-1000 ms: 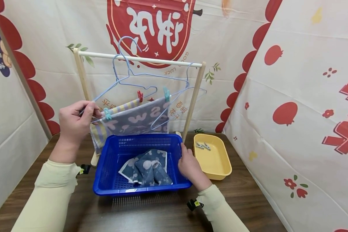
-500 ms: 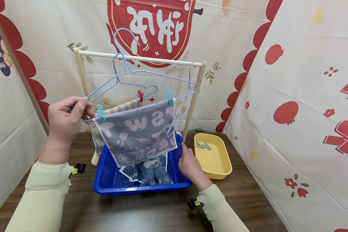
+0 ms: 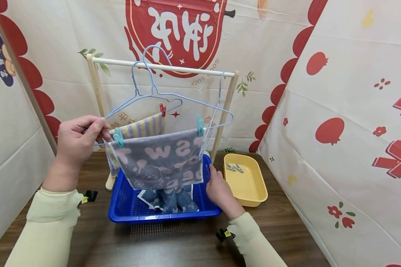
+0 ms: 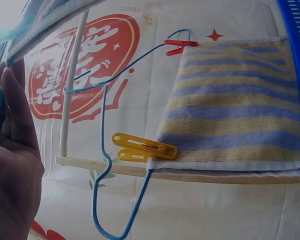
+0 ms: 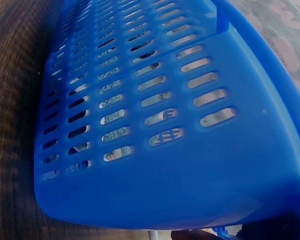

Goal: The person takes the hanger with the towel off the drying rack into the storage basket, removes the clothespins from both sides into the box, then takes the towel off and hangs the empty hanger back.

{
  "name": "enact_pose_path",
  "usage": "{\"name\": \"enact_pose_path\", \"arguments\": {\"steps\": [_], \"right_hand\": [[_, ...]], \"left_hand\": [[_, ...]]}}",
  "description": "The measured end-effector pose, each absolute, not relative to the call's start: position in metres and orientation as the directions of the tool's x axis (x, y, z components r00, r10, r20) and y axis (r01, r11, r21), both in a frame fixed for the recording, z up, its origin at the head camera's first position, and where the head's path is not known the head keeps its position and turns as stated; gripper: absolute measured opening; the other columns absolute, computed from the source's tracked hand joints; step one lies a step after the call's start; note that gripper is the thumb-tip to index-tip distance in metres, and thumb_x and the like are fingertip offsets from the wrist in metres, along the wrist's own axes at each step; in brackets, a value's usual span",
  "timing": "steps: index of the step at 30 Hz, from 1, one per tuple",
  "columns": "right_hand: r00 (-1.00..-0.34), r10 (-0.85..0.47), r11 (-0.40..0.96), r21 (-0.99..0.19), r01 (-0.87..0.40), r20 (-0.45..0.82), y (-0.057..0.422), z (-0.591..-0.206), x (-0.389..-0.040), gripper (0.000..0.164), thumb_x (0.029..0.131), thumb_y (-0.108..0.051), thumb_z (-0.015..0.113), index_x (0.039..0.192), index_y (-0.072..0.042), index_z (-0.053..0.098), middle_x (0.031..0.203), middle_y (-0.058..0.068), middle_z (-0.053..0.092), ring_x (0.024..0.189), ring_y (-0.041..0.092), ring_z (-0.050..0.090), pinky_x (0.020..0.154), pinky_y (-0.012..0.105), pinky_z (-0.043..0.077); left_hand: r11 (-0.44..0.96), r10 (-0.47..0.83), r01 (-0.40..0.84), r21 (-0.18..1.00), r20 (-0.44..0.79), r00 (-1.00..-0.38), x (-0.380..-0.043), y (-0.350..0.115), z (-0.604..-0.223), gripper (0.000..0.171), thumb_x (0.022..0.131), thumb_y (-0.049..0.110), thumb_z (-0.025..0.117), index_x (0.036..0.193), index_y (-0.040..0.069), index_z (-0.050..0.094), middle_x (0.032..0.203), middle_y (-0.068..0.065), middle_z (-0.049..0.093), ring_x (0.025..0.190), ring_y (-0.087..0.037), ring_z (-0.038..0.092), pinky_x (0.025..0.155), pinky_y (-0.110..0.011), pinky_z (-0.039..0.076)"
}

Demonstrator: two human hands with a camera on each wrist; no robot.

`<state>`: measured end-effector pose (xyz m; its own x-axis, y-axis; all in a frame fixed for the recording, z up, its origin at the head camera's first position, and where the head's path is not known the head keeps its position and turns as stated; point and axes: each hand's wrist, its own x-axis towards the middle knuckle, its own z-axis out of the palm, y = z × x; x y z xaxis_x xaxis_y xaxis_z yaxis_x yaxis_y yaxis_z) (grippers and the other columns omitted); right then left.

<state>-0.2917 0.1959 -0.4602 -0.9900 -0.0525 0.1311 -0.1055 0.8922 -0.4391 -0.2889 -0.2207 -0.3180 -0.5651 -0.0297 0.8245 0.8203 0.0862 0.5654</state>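
Observation:
My left hand (image 3: 81, 142) pinches one end of a blue wire hanger (image 3: 190, 98) in front of the rack. A grey towel (image 3: 160, 159) with pink letters hangs from it, held by two teal clothespins (image 3: 118, 138). Behind it, a yellow-and-purple striped towel (image 4: 225, 105) hangs on another hanger, with a red clothespin (image 4: 181, 46) and a yellow clothespin (image 4: 145, 147). My right hand (image 3: 220, 191) grips the right rim of a blue basket (image 3: 163, 218); its fingers are mostly hidden. A crumpled dark blue patterned cloth (image 3: 172, 200) lies in the basket, partly covered by the grey towel.
A white-barred wooden rack (image 3: 183, 69) stands at the back. At its right end hangs another blue hanger (image 3: 219, 89). Right of the basket, a yellow tray (image 3: 248, 189) holds grey clothespins (image 3: 235, 168). Printed cloth walls (image 3: 320, 96) enclose the dark wooden table (image 3: 147, 248).
My left hand has moved left and slightly down with the hanger. The grey towel has swung down to hang flat toward me over the basket. My right hand has stayed at the rim.

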Motion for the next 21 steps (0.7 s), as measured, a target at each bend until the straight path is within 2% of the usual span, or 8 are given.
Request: {"name": "enact_pose_path", "arguments": {"steps": [7,15,21], "right_hand": [[-0.994,-0.039,0.879,-0.469,-0.083,0.103,0.196,-0.458,-0.292,0.063,0.112,-0.009,0.053,0.171,-0.001,0.033,0.141,0.031,0.058,0.109,0.042,0.070,0.097,0.061,0.061],[-0.993,-0.047,0.876,-0.473,-0.094,0.110,0.197,-0.459,-0.290,0.062,0.112,-0.008,0.052,0.170,0.001,0.033,0.140,0.032,0.058,0.109,0.043,0.071,0.096,0.061,0.061],[-0.990,-0.051,0.879,-0.465,-0.107,0.132,0.198,-0.460,-0.291,0.061,0.111,-0.007,0.053,0.168,0.003,0.036,0.135,0.032,0.060,0.107,0.044,0.071,0.092,0.061,0.061]], "left_hand": [[0.049,0.066,0.823,0.566,0.820,-0.568,-0.287,-0.220,-0.329,0.016,0.104,-0.015,0.063,0.091,-0.018,0.072,0.072,-0.008,0.072,0.063,-0.009,0.072,0.062,-0.016,0.058],[0.102,0.174,0.818,0.566,0.800,-0.575,-0.285,-0.216,-0.341,0.016,0.103,-0.016,0.064,0.093,-0.011,0.076,0.076,-0.008,0.073,0.066,-0.009,0.072,0.067,-0.018,0.061],[0.095,0.197,0.813,0.574,0.790,-0.581,-0.282,-0.213,-0.349,0.019,0.101,-0.020,0.062,0.093,-0.010,0.076,0.077,-0.009,0.073,0.066,-0.010,0.072,0.065,-0.019,0.061]]}}
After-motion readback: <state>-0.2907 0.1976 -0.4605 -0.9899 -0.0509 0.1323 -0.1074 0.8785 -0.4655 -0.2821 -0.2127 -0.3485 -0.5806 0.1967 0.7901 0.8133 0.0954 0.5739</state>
